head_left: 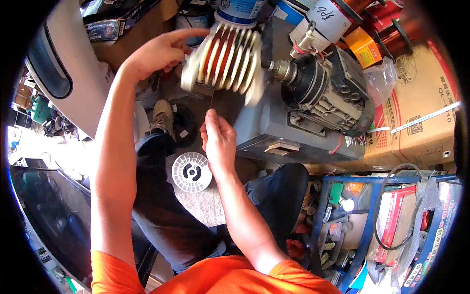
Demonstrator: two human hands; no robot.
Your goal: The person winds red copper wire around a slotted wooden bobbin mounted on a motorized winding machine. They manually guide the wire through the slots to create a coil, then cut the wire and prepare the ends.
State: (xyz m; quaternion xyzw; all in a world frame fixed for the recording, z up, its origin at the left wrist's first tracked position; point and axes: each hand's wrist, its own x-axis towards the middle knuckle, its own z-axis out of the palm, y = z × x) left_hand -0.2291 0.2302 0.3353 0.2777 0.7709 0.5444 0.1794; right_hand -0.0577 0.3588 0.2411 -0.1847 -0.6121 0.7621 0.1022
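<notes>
A cream ribbed coil-winding former (pixel 223 61) sits on the shaft (pixel 284 71) of a dark motor (pixel 328 93). Reddish copper winding shows in several of its grooves, and its edges are blurred. My left hand (pixel 156 54) is at the former's left end, index finger stretched along its top edge and the other fingers loosely curled; no held thing shows. Below the former, my right hand (pixel 219 139) pinches a thin copper wire (pixel 212 100) between thumb and fingers. The wire runs up toward the former. On the floor between my legs stands a white slotted spool (pixel 192 172).
The motor rests on a grey metal housing (pixel 264 122). Right of it lies a large cardboard box (pixel 416 108), with wire spools (pixel 394 39) behind. A blue-framed rack (pixel 320 210) of parts stands at lower right. Paint buckets (pixel 237 12) stand at the back; a white curved casing (pixel 73 63) is at left.
</notes>
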